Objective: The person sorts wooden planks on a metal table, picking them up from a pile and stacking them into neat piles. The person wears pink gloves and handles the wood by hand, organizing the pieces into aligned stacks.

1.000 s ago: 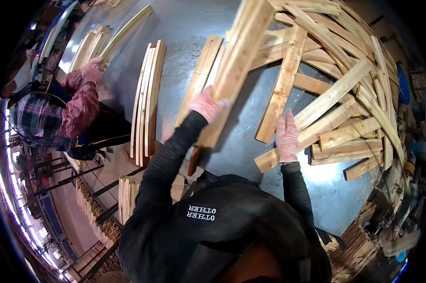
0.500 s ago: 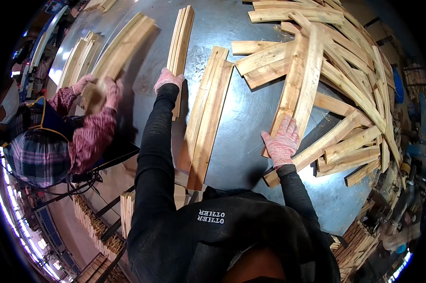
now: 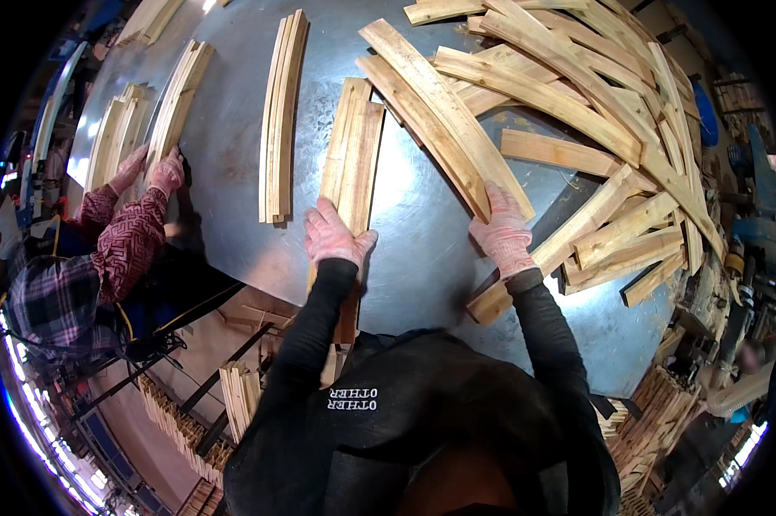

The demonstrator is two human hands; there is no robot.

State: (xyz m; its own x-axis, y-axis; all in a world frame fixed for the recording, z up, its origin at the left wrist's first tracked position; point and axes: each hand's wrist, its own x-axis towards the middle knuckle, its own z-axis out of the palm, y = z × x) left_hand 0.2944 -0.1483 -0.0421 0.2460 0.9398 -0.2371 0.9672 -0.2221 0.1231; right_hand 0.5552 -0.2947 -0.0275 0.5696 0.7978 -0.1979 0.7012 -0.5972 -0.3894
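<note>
My left hand (image 3: pixel 336 234), in a pink-and-white knit glove, lies over a pair of pale wooden boards (image 3: pixel 353 155) side by side, fingers apart and thumb out to the right. To the right, my gloved right hand (image 3: pixel 501 230) grips the near ends of two slightly curved wooden boards (image 3: pixel 444 112). These slant away to the far left, and their far ends reach over or close to the tops of the left pair. The right palm's underside is hidden.
A metal table (image 3: pixel 233 172) carries a narrow stack of boards (image 3: pixel 282 120) left of my hands. A jumbled heap of curved boards (image 3: pixel 577 77) fills the right side. At left, a co-worker's gloved hands (image 3: pixel 162 172) hold another board stack (image 3: pixel 180 95).
My left hand has left the narrow stack and come right and nearer, onto the pair. The right-hand boards have swung leftward at their far ends. The co-worker has set their boards farther left.
</note>
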